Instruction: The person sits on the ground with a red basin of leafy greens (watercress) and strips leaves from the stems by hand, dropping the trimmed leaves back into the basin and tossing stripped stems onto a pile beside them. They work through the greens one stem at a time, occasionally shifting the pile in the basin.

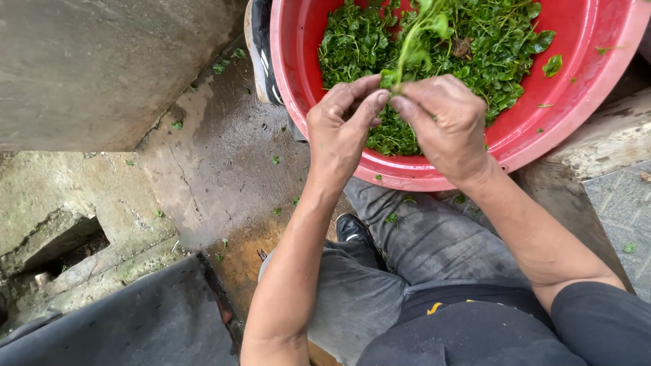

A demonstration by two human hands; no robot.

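At far left a grey concrete wall (88, 68) rises above a wet concrete floor (217, 163) strewn with loose green leaves. A dark mat (135, 325) lies in the lower left corner. Next comes a shoe (261, 54), wedged just beside the left rim of a red basin (298, 88) that is heaped with small leafy greens (495, 47). The left hand (339, 132) hovers over the basin's near edge, thumb and forefinger pinched together on the base of a sprig (417, 37). The right hand (447, 125) meets it there, its fingertips likewise pinched on the same stem, so both hands touch at the tips. The sprig stands upright between them, its leaves rising above the pile in the basin. Below, grey trousers (420, 244) carry a few stray leaves, and a second shoe (352, 229) shows between the knees. At far right lies a stone slab (610, 135).
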